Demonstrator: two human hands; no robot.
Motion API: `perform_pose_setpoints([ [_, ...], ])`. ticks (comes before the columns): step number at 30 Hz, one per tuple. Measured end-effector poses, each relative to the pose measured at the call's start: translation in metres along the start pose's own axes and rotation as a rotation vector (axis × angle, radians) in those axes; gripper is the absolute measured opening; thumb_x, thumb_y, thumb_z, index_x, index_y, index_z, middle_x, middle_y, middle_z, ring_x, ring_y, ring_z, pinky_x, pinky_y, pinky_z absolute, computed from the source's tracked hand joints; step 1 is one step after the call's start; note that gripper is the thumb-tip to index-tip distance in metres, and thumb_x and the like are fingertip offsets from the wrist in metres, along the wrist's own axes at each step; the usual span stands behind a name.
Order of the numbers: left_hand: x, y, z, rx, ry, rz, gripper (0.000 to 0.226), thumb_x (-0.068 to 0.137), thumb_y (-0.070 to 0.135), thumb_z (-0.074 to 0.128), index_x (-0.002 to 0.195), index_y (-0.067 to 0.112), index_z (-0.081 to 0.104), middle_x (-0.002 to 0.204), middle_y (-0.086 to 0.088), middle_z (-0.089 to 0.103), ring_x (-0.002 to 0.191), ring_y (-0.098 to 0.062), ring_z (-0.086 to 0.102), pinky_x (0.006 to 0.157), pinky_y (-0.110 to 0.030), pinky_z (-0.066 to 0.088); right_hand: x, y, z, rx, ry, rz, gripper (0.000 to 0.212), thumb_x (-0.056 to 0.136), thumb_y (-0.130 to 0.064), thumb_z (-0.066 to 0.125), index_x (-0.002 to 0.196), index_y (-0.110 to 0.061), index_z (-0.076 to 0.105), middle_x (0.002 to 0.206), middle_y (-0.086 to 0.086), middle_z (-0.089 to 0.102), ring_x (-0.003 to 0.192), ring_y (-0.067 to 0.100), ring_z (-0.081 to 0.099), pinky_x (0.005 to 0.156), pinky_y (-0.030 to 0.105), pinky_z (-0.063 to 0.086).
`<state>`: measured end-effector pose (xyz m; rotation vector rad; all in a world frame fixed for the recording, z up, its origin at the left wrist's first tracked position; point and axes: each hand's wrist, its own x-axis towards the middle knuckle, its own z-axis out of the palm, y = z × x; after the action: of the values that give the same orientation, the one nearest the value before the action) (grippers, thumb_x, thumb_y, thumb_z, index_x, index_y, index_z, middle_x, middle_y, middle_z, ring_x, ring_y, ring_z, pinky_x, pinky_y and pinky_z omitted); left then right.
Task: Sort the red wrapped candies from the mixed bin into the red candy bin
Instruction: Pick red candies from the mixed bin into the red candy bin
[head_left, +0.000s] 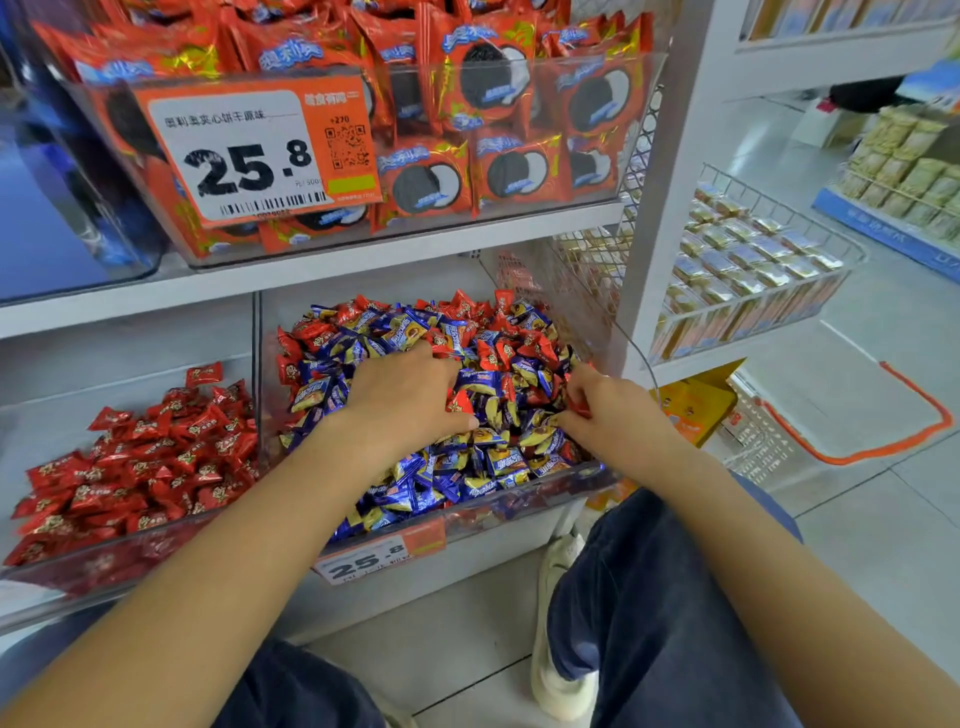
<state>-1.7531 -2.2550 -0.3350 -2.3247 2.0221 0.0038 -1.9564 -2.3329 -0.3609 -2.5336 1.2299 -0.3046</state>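
Note:
The clear mixed bin (524, 506) on the lower shelf holds a heap of blue and red wrapped candies. Both hands are down in the heap. My left hand (402, 397) lies on the pile with its fingers curled into the candies, and a red candy (460, 404) shows beside its fingertips. My right hand (610, 410) pinches a red candy (579, 404) between thumb and fingers at the right side of the heap. Left of it, the red candy bin (104, 564) holds only red wrapped candies (150, 467).
Above, a clear bin of red biscuit packs (467, 119) carries an orange price tag (260, 150). A wire basket of small packs (748, 270) hangs on the right. My knee (649, 597) and a white shoe (561, 623) are on the tiled floor below.

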Motion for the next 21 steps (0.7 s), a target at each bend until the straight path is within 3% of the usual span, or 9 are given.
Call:
perform_pose_setpoints([
  [4, 0.000, 0.002, 0.004, -0.033, 0.055, 0.047, 0.027, 0.092, 0.044, 0.052, 0.107, 0.022, 0.058, 0.095, 0.003, 0.059, 0.085, -0.018, 0.056, 0.053, -0.026, 0.029, 0.001, 0.000, -0.004, 0.081, 0.270, 0.082, 0.011, 0.096, -0.022, 0.047, 0.098, -0.011, 0.045, 0.067, 0.005, 0.055, 0.061, 0.029, 0.051, 0.057, 0.037, 0.042],
  [6, -0.002, -0.002, 0.004, -0.125, 0.089, 0.026, 0.019, 0.094, 0.036, 0.049, 0.103, 0.023, 0.059, 0.084, 0.005, 0.058, 0.075, -0.016, 0.054, 0.049, -0.025, 0.027, 0.004, 0.002, -0.010, 0.019, 0.342, 0.117, 0.020, 0.098, -0.027, 0.043, 0.090, -0.011, 0.052, 0.065, 0.007, 0.057, 0.062, 0.031, 0.054, 0.056, 0.035, 0.043],
  [8, -0.006, -0.007, 0.004, -0.225, 0.114, -0.006, 0.017, 0.095, 0.030, 0.047, 0.103, 0.022, 0.060, 0.074, 0.007, 0.054, 0.061, -0.011, 0.048, 0.047, -0.025, 0.028, 0.009, 0.004, -0.014, -0.046, 0.280, 0.132, 0.023, 0.099, -0.020, 0.040, 0.083, -0.010, 0.053, 0.067, 0.009, 0.056, 0.067, 0.034, 0.058, 0.056, 0.033, 0.041],
  [11, -0.010, -0.011, 0.004, -0.320, 0.166, -0.033, 0.018, 0.096, 0.028, 0.049, 0.110, 0.022, 0.060, 0.071, 0.008, 0.052, 0.051, -0.002, 0.036, 0.045, -0.024, 0.025, 0.015, 0.004, -0.008, -0.185, 0.077, 0.140, 0.030, 0.091, -0.001, 0.041, 0.114, -0.008, 0.059, 0.102, 0.019, 0.059, 0.087, 0.037, 0.061, 0.069, 0.036, 0.045],
  [14, -0.012, -0.010, 0.001, -0.380, 0.242, -0.089, 0.019, 0.091, 0.037, 0.059, 0.102, 0.022, 0.061, 0.061, 0.013, 0.047, 0.050, -0.002, 0.038, 0.047, -0.025, 0.026, 0.016, -0.001, 0.003, -0.314, -0.024, 0.164, 0.033, 0.093, -0.007, 0.046, 0.126, -0.007, 0.047, 0.117, 0.021, 0.052, 0.094, 0.036, 0.061, 0.066, 0.035, 0.041],
  [17, -0.009, -0.009, -0.007, -0.429, 0.309, -0.146, 0.028, 0.086, 0.042, 0.066, 0.100, 0.019, 0.064, 0.061, 0.010, 0.050, 0.057, -0.011, 0.046, 0.058, -0.028, 0.030, 0.023, -0.005, 0.016, -0.345, -0.054, 0.209, 0.049, 0.095, -0.014, 0.049, 0.140, -0.001, 0.031, 0.131, 0.025, 0.042, 0.105, 0.039, 0.059, 0.074, 0.038, 0.045],
  [19, -0.004, -0.006, -0.015, -0.462, 0.327, -0.150, 0.029, 0.084, 0.038, 0.068, 0.102, 0.016, 0.064, 0.073, 0.002, 0.060, 0.068, -0.017, 0.053, 0.063, -0.028, 0.030, 0.031, -0.006, 0.023, -0.258, -0.082, 0.244, 0.060, 0.096, -0.014, 0.049, 0.146, -0.001, 0.019, 0.136, 0.028, 0.037, 0.109, 0.039, 0.056, 0.083, 0.039, 0.047],
  [21, 0.005, 0.002, -0.020, -0.518, 0.315, -0.131, 0.031, 0.083, 0.033, 0.071, 0.107, 0.015, 0.063, 0.094, -0.004, 0.067, 0.087, -0.022, 0.061, 0.069, -0.025, 0.034, 0.039, -0.006, 0.025, -0.128, -0.070, 0.282, 0.061, 0.095, -0.016, 0.052, 0.145, -0.002, 0.021, 0.132, 0.029, 0.040, 0.109, 0.039, 0.055, 0.085, 0.039, 0.046],
])
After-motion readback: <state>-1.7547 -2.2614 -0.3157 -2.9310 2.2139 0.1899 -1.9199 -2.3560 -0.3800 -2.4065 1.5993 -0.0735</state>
